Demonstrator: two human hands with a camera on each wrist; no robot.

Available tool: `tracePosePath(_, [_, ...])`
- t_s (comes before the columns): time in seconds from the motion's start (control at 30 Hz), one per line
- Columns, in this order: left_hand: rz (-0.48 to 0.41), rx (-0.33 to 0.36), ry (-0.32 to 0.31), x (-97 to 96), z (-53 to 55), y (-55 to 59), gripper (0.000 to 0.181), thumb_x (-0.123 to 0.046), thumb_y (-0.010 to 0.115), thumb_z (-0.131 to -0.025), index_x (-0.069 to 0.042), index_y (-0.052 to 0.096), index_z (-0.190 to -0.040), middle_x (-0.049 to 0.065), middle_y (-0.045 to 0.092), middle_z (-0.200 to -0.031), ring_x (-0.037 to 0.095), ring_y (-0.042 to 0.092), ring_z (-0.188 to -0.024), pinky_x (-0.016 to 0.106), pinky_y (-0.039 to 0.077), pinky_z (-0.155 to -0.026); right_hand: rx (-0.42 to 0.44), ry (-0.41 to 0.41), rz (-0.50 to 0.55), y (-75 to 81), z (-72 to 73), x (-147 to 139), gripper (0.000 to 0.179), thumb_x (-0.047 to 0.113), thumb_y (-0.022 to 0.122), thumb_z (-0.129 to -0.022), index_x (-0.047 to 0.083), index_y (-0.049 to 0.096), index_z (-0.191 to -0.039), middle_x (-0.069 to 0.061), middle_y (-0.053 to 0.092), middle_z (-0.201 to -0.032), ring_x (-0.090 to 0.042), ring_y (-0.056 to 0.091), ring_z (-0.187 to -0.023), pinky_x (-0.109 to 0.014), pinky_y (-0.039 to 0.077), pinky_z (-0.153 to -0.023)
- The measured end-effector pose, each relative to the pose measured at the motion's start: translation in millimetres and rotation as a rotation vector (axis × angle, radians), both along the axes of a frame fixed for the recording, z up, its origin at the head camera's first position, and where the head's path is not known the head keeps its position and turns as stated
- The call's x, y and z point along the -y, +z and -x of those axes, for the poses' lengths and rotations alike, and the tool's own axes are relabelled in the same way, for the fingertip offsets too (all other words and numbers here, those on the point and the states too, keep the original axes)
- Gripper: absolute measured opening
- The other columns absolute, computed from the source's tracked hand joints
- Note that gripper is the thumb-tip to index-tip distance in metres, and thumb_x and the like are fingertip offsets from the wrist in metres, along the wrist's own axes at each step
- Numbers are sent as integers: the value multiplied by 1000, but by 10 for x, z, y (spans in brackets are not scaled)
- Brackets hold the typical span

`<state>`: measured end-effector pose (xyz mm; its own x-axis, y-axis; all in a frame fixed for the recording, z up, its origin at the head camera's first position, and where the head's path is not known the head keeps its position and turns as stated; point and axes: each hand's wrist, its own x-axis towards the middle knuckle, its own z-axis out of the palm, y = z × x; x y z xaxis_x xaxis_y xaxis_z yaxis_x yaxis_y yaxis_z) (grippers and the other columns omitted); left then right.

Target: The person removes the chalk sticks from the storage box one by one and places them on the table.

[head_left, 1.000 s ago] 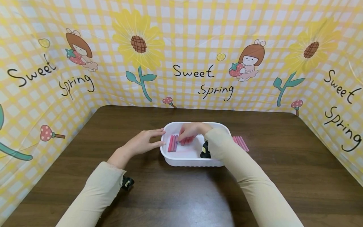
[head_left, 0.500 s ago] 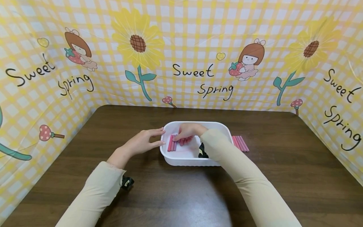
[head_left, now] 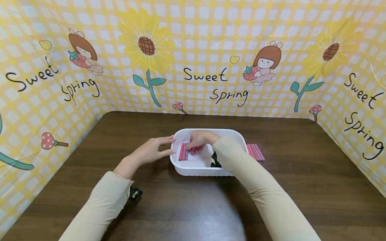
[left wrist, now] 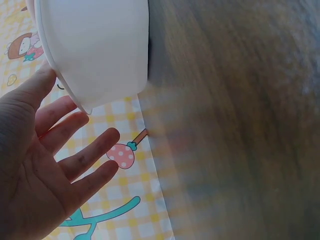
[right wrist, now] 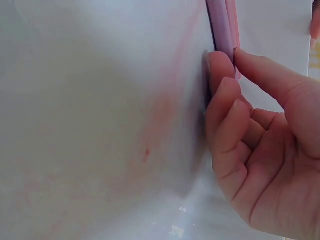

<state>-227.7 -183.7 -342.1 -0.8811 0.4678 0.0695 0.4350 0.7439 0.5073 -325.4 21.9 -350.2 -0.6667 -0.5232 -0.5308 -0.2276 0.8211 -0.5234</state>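
A white tub stands on the table, with a short row of pink and purple sticks lying side by side at its left end. My right hand reaches into the tub. In the right wrist view its thumb and index finger pinch a purple stick, which lies close beside a pink one; the other fingers are curled. My left hand touches the tub's left rim with fairly straight, spread fingers. The left wrist view has the thumb and fingertips at the tub's rim.
Several pink sticks lie in a row on the brown table, just right of the tub and partly behind the right sleeve. Reddish smears mark the tub's floor. A yellow checked cloth stands around the table's back and sides.
My right hand has shifted slightly left inside the tub, its thumb now over the row of sticks. It barely moves in the last half second. The left hand stays at the rim.
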Motion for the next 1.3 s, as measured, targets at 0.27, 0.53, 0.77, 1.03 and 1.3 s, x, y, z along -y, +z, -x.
tracePosePath(0.27, [-4,-6,-8,-2,9,-4,57,-35,63,-88,-6,49,-135,11,44,-144,32,41,-134,50,35,-109,61,1,31,32,7,-35,29,29,59,-92,6,66,-75,0,60,-63,-9,52,-53,-16,47,-53])
tracePosePath(0.53, [0,1,-2,-3,10,3,58,-36,63,-88,-7,49,-135,10,43,-145,32,41,-134,51,34,-109,129,23,66,98,44,-109,26,26,55,-94,4,67,-87,0,64,-70,-9,56,-60,-17,51,-60])
tracePosePath(0.77, [6,2,2,-2,11,1,58,-37,63,-88,-8,49,-135,9,43,-145,32,41,-134,50,34,-109,97,34,96,215,46,-246,23,25,54,-93,4,65,-97,-3,67,-83,-12,61,-73,-25,56,-77])
tracePosePath(1.03, [6,0,1,-2,5,1,58,-37,63,-88,-7,49,-135,10,43,-145,32,40,-134,50,35,-109,98,3,144,368,33,-449,22,24,53,-94,5,61,-103,-7,66,-91,-15,65,-79,-28,57,-79])
tracePosePath(1.3, [4,3,-3,0,-4,7,57,-35,63,-88,-6,49,-135,11,43,-145,32,40,-134,50,34,-109,90,1,188,473,3,-629,27,27,54,-94,5,57,-110,-9,65,-97,-17,65,-85,-31,56,-83])
